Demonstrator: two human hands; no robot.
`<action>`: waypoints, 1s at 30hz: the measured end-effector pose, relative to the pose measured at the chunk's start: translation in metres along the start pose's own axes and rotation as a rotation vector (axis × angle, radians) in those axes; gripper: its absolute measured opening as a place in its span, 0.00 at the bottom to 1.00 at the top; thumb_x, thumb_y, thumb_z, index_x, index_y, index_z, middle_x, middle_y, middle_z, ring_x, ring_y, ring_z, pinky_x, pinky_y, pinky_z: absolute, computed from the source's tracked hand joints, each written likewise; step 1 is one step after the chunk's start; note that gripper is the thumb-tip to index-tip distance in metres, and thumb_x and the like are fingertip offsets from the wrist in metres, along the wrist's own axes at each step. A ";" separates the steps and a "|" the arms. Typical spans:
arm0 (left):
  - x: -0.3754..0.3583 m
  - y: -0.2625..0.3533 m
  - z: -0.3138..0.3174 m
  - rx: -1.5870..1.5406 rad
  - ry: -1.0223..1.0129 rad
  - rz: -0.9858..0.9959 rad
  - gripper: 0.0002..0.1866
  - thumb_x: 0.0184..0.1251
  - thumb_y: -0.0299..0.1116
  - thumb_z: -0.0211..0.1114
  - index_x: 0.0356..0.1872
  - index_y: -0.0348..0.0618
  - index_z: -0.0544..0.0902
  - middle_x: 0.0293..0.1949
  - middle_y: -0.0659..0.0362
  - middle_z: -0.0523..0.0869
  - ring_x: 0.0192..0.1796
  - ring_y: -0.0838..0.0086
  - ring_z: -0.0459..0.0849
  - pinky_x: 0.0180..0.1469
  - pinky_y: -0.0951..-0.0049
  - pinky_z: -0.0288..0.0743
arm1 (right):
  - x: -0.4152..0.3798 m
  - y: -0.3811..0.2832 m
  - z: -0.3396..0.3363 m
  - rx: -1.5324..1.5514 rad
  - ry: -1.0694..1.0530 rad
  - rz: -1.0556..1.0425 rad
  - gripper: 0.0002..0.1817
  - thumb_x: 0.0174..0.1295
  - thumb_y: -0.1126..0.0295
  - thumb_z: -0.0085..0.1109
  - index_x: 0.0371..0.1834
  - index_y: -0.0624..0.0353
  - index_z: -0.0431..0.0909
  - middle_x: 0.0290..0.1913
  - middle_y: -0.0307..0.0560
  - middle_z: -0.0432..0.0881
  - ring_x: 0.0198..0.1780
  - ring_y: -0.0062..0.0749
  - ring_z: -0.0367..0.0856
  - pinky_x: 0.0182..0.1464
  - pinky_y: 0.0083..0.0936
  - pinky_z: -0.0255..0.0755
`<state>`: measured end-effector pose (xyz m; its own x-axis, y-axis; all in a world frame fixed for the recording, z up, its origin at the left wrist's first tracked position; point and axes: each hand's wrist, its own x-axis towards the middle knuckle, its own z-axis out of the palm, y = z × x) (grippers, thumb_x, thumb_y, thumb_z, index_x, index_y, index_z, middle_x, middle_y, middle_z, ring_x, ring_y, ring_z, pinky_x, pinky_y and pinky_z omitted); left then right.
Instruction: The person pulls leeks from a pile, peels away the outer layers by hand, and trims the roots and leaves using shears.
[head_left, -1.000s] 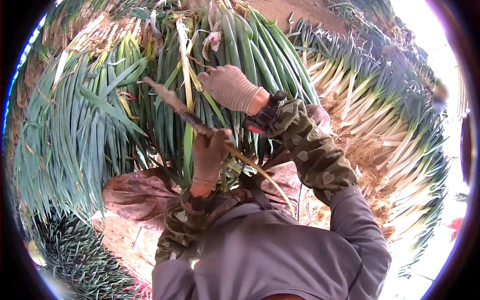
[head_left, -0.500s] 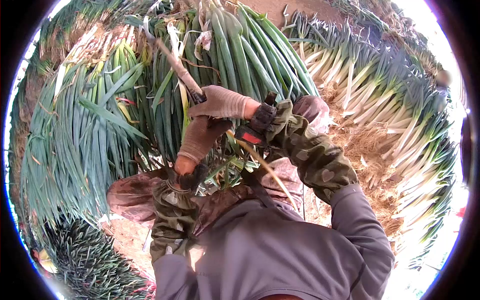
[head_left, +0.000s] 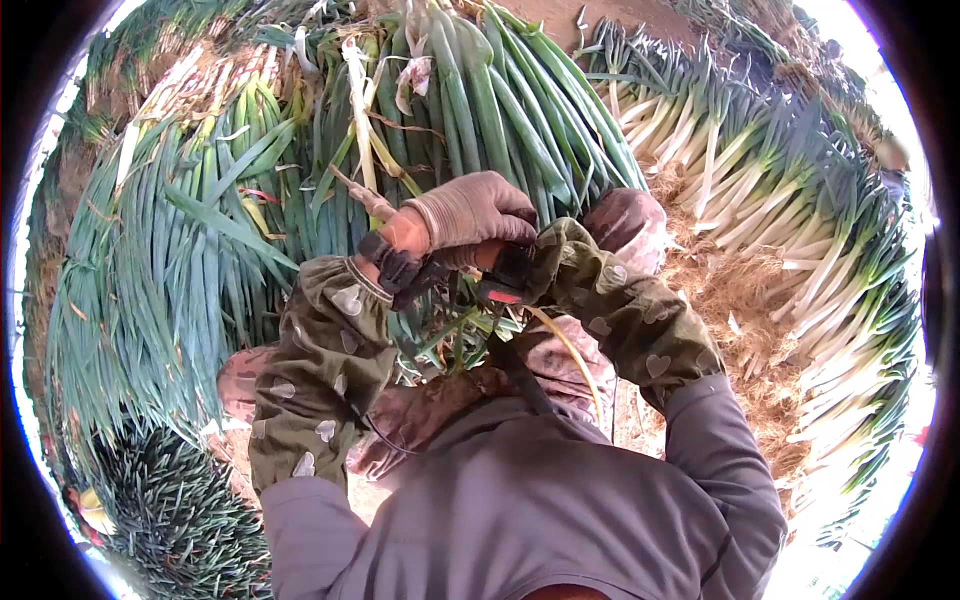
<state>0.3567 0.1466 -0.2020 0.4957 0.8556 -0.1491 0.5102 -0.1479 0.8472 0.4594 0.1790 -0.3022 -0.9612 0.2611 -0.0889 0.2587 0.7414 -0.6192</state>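
Observation:
My left hand (head_left: 478,208), in a brown knit glove, crosses over my right wrist. Its fingers are curled at the edge of my right camouflage sleeve (head_left: 615,290). Beneath it, my right hand (head_left: 460,256) is mostly hidden; a little brown glove shows. A brown rod-like tool (head_left: 362,195) pokes out to the left past my left wrist, its grip end covered. From below my right wrist a yellowish hose (head_left: 572,352) runs down over my lap. Long green onion leaves (head_left: 480,110) lie just beyond both hands.
More green onions (head_left: 180,270) are heaped at the left. On the right, a long row of onions with white stalks (head_left: 690,150) lies with its roots (head_left: 745,290) toward me. Dark cut leaf tops (head_left: 180,510) are packed at the lower left. My knees flank the bundle.
My left hand has moved up and right, from below my right hand to over my right wrist. The rod has drawn down and looks shorter. My left elbow has swung outward.

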 end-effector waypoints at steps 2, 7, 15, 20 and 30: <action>0.008 -0.002 0.008 0.078 0.034 0.009 0.14 0.67 0.41 0.71 0.43 0.42 0.89 0.32 0.52 0.89 0.40 0.63 0.90 0.47 0.66 0.79 | -0.003 0.006 0.000 -0.001 -0.020 0.002 0.15 0.60 0.61 0.62 0.44 0.60 0.86 0.44 0.55 0.87 0.47 0.49 0.86 0.52 0.40 0.79; 0.023 -0.009 0.010 0.140 0.327 -0.067 0.13 0.68 0.40 0.71 0.41 0.39 0.88 0.30 0.52 0.87 0.35 0.67 0.87 0.44 0.65 0.78 | -0.003 0.009 -0.001 -0.010 -0.048 -0.027 0.17 0.62 0.60 0.61 0.47 0.58 0.85 0.48 0.52 0.86 0.50 0.47 0.85 0.55 0.40 0.79; 0.050 -0.001 -0.006 -0.457 0.490 -0.121 0.14 0.72 0.38 0.71 0.41 0.34 0.89 0.31 0.63 0.89 0.31 0.81 0.85 0.36 0.76 0.82 | 0.007 0.008 0.011 -0.088 -0.009 -0.153 0.18 0.64 0.57 0.60 0.52 0.54 0.85 0.54 0.48 0.85 0.55 0.45 0.84 0.59 0.39 0.77; 0.062 0.007 -0.024 -0.518 0.493 -0.081 0.12 0.71 0.36 0.71 0.42 0.35 0.88 0.33 0.61 0.90 0.32 0.78 0.88 0.36 0.76 0.85 | 0.011 -0.011 0.038 -0.227 0.130 -0.306 0.20 0.66 0.55 0.59 0.55 0.52 0.85 0.58 0.45 0.85 0.58 0.43 0.83 0.61 0.38 0.77; -0.013 0.039 0.052 0.466 0.408 0.440 0.08 0.65 0.38 0.68 0.38 0.47 0.88 0.41 0.59 0.90 0.43 0.65 0.90 0.46 0.60 0.84 | 0.004 0.019 0.012 0.053 -0.034 -0.137 0.16 0.64 0.59 0.64 0.49 0.57 0.86 0.47 0.43 0.86 0.48 0.34 0.83 0.51 0.33 0.78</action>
<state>0.4068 0.1033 -0.1936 0.4690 0.7715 0.4300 0.6144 -0.6347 0.4687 0.4588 0.1867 -0.3239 -0.9901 0.1380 -0.0260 0.1200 0.7348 -0.6676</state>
